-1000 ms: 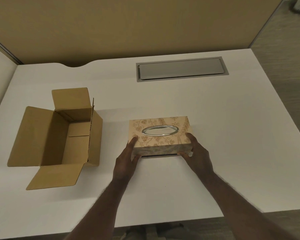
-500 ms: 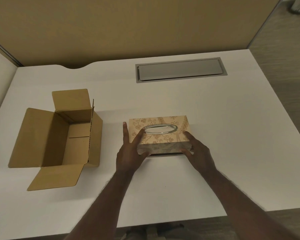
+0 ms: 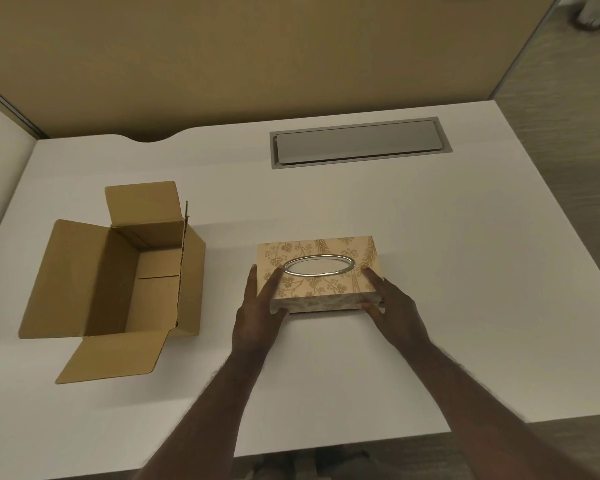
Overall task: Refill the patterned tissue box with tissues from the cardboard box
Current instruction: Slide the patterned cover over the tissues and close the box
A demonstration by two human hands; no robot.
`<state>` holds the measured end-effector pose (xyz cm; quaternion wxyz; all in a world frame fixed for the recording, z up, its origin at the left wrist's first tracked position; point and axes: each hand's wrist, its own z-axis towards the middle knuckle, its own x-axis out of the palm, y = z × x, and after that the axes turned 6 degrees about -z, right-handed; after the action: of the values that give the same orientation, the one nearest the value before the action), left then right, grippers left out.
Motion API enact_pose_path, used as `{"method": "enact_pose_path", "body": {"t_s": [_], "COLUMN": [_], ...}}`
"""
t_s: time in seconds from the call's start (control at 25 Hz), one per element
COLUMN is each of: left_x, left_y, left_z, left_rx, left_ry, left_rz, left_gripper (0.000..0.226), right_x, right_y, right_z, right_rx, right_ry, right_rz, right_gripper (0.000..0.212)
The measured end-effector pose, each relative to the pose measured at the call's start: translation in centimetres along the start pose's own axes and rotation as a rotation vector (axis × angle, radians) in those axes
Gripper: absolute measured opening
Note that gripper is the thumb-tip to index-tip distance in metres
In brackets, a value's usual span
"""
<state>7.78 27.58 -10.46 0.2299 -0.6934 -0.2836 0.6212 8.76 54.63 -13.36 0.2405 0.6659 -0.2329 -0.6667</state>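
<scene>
Tissue box (image 3: 317,270) sits on the desk (image 3: 430,271) between the two hands, patterned top up, oval slot facing the ceiling. Left hand (image 3: 257,313) clamps its near-left corner: fingers spread over the top, index finger reaching the rim of the slot, thumb side wrapped down the front edge. Right hand (image 3: 394,306) holds the near-right corner, fingers on the top and thumb tucked under the front lip. Both hands are closed on the box, not loose. A dark gap shows under the front edge, so the cover looks to be coming up off its base (judgement only; the join itself is in shadow). Cardboard box (image 3: 118,282) stands well out to the left of the left hand, flaps open; what can be seen of its inside shows only bare cardboard, no tissues visible from here. To do this step cleanly: lift the cover evenly from both corners, keep it level so it does not bind, and keep the left index finger out of the slot. Set it down to the right, leaving the left side free for reaching into the carton.
</scene>
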Motion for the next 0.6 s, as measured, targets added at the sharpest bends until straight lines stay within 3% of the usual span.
{"method": "enact_pose_path", "body": {"t_s": [0.6], "left_x": [1.0], "left_y": [0.8], "left_z": [-1.2], "left_rx": [0.035], "left_ry": [0.004], "left_rz": [0.015], "left_gripper": [0.088], "right_x": [1.1], "right_y": [0.4], "right_z": [-1.0], "right_rx": [0.006], "right_ry": [-0.010], "right_rz": [-0.033], "right_gripper": [0.077]}}
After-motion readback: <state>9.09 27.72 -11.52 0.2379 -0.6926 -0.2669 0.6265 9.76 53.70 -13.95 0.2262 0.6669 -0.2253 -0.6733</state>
